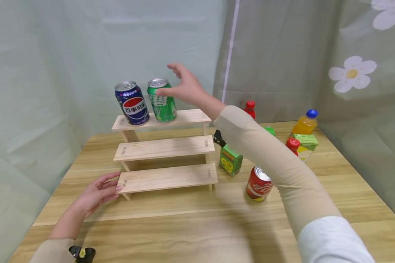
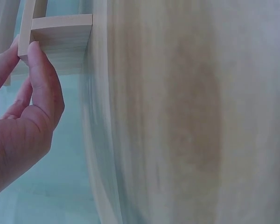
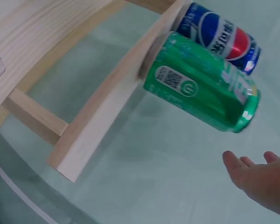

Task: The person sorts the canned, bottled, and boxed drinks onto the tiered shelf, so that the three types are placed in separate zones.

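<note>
A three-tier wooden shelf [image 1: 169,178] stands on the table. My left hand [image 1: 97,193] pinches the left end of its lowest board between thumb and fingers, as the left wrist view shows at the board edge [image 2: 25,28]. On the top tier a green soda can [image 1: 164,104] and a blue Pepsi can [image 1: 132,104] stand upright side by side. My right hand [image 1: 187,87] is beside the green can's upper part, thumb and fingers spread. In the right wrist view a gap shows between those fingers [image 3: 231,165] and the green can [image 3: 200,84].
Right of the shelf stand a green drink carton [image 1: 230,160] and a red cola can [image 1: 259,184]. Farther right are an orange drink bottle [image 1: 305,123], a light green carton [image 1: 306,142] and a red-capped bottle [image 1: 293,144]. Another red-capped bottle [image 1: 250,109] shows behind my right sleeve.
</note>
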Motion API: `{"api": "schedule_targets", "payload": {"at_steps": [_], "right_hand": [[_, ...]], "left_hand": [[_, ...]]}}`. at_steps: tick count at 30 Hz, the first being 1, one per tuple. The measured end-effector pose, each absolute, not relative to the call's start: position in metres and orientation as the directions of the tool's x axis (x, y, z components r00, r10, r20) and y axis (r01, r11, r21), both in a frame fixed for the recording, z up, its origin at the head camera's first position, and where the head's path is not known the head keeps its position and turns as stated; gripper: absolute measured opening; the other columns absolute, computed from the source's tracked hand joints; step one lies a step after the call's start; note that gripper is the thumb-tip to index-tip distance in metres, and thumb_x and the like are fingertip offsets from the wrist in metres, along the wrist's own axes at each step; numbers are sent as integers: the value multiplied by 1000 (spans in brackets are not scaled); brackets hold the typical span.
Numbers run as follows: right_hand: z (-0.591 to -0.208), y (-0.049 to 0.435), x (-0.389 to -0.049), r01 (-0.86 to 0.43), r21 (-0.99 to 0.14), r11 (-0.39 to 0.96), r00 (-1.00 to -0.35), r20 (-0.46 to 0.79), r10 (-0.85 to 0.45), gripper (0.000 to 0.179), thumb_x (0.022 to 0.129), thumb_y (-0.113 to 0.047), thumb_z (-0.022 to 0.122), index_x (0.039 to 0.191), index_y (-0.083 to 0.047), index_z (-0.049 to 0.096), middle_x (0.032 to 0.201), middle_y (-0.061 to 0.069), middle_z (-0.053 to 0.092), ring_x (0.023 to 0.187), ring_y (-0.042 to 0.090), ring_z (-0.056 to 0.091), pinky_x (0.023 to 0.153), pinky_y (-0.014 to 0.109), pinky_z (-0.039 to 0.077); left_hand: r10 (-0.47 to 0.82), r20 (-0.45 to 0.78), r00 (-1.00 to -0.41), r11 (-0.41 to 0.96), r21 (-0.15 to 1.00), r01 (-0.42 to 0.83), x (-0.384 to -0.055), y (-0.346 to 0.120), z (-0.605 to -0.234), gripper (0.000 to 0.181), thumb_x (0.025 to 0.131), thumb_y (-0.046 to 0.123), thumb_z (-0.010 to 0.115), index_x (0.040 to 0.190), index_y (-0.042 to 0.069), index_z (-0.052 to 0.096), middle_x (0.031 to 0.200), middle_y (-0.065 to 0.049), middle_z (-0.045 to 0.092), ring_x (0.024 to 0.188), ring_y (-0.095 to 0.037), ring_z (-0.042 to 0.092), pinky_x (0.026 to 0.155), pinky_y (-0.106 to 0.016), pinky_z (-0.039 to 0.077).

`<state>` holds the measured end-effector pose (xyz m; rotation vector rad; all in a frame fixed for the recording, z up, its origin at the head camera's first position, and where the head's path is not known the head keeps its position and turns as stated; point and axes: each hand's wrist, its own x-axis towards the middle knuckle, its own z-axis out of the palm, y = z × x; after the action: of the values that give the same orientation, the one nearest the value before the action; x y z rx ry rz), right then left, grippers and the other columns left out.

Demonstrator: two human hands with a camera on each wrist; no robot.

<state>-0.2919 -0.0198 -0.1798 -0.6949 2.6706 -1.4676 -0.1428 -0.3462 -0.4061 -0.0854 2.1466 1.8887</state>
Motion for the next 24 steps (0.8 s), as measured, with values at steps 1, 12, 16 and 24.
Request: {"api": "schedule_targets", "payload": {"at_steps": [1, 12, 16, 24], "right_hand": [[-179, -17, -290, -376, -808, 454, -898, 197, -392, 89, 77, -39, 78, 149, -26, 27, 154, -7, 28, 141, 10, 25, 115, 34, 29], [-172, 19, -269, -456, -785, 421, -852, 247, -462, 85, 78, -34, 78, 147, -22, 29, 152, -4, 33, 139, 11, 30, 112, 24, 33], [-175, 32, -262, -499, -765, 406, -831, 290, -474, 82, 79, -28, 79, 146, -18, 33, 150, 0, 37, 137, 14, 35, 110, 26, 37], [-183, 55, -245, -544, -747, 383, -798, 319, -511, 81, 78, -20, 80, 144, -12, 35, 147, 4, 41, 135, 17, 38, 110, 32, 38]], "left_hand": [[139, -247, -959, 147, 963, -227, -143, -346, -406, 47, 92, 8, 62, 132, 24, 46, 111, 9, 54, 95, -4, 62, 82, -25, 56], [148, -250, -957, 163, 961, -225, -142, -350, -405, 44, 92, 9, 62, 130, 25, 47, 108, 13, 55, 95, -4, 62, 81, -25, 57], [140, -254, -957, 187, 956, -226, -143, -351, -404, 48, 91, 11, 63, 135, 21, 44, 109, 12, 55, 95, -4, 62, 82, -25, 57], [124, -253, -959, 215, 951, -223, -144, -352, -402, 52, 91, 13, 64, 138, 17, 41, 112, 8, 53, 95, -3, 61, 83, -25, 56]]}}
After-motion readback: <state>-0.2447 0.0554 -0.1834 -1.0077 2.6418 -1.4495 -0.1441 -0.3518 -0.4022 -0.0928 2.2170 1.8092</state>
